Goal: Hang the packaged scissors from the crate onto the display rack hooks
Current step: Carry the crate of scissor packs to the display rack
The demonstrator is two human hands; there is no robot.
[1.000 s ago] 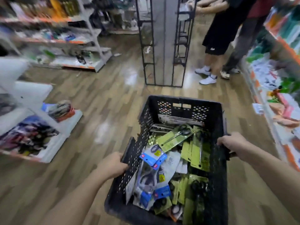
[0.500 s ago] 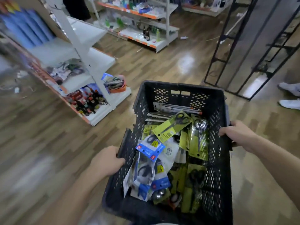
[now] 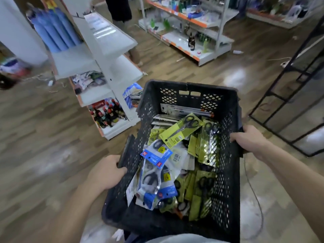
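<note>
A black perforated plastic crate [image 3: 191, 88] is carried in front of me above the wooden floor. My left hand [image 3: 106, 173] grips its left rim and my right hand [image 3: 249, 140] grips its right rim. Inside lie several packaged scissors: yellow-green cards [image 3: 182, 130] toward the middle and right, blue-and-white packs [image 3: 156, 156] toward the left. A black metal grid rack [image 3: 289, 109] stands on the floor at the right.
White store shelving [image 3: 108, 71] with bottles and small goods stands just left of the crate. Another white and orange shelf unit [image 3: 192, 39] lines the back. A person's legs [image 3: 121, 13] show at the top. A cable [image 3: 254, 192] runs on the floor at right.
The view has swung left while both hands keep carrying the crate. The black grid rack slid from centre to the right edge, and the white shelving came closer on the left.
</note>
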